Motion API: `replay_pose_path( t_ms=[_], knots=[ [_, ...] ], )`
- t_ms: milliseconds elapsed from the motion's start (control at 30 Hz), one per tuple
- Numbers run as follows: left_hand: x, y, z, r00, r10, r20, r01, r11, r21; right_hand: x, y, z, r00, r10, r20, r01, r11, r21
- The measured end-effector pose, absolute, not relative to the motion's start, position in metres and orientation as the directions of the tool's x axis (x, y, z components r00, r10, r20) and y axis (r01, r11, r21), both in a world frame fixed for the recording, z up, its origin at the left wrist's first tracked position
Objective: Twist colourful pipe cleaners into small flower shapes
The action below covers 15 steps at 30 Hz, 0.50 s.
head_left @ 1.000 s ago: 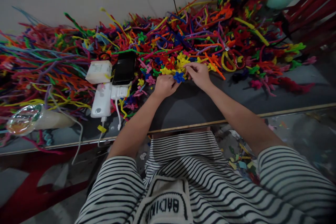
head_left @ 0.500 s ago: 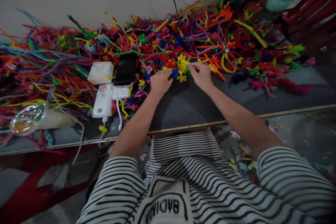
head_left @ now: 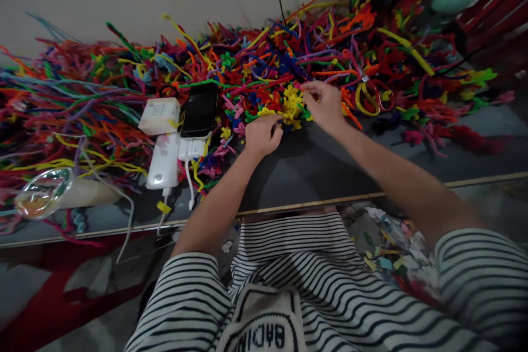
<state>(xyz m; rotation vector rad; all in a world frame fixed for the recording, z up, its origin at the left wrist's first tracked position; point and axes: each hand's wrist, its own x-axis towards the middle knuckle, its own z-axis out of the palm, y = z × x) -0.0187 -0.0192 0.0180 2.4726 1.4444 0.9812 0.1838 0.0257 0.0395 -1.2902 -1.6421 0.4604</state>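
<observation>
A cluster of yellow fuzzy flower shapes [head_left: 292,107] lies near the middle of the grey table [head_left: 305,168]. Just left of it and nearer to me is my left hand [head_left: 264,135], its fingers curled with the thumb close to the fingertips; what they hold, if anything, is too small to make out. Against the cluster's upper right side is my right hand [head_left: 324,103], bent at the fingers and slightly blurred; its fingertips are too smeared to tell whether they grip anything. The blue flower shape is not visible beside my left hand.
Tangled coloured pipe cleaners [head_left: 103,115] cover the table's back and left. A black phone [head_left: 200,110], a white box [head_left: 160,115] and a white power bank [head_left: 163,160] lie left of my hands. Scissors [head_left: 368,100] lie on the right; a plastic cup [head_left: 45,192] lies far left.
My right hand has moved up and right, and my left hand a little down and right, away from the blue flower's earlier place. The whole view has shifted slightly.
</observation>
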Motion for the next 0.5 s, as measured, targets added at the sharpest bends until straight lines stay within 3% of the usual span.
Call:
replay_pose_path(
  t_ms=[167, 333, 500],
  knots=[
    [-0.017, -0.019, 0.018, 0.415, 0.767, 0.490, 0.706, -0.611, 0.358, 0.188, 0.098, 0.095, 0.006, 0.895, 0.446, 0.724, 0.304, -0.619],
    [-0.015, -0.015, 0.016, 0.425, 0.765, 0.484, 0.723, -0.608, 0.327, 0.194, 0.162, 0.103, -0.066, 0.917, 0.395, 0.868, 0.248, -0.430],
    [-0.014, -0.011, 0.014, 0.429, 0.778, 0.459, 0.712, -0.604, 0.358, 0.169, 0.181, 0.113, -0.212, 0.883, 0.418, 0.852, 0.377, -0.365]
  ],
)
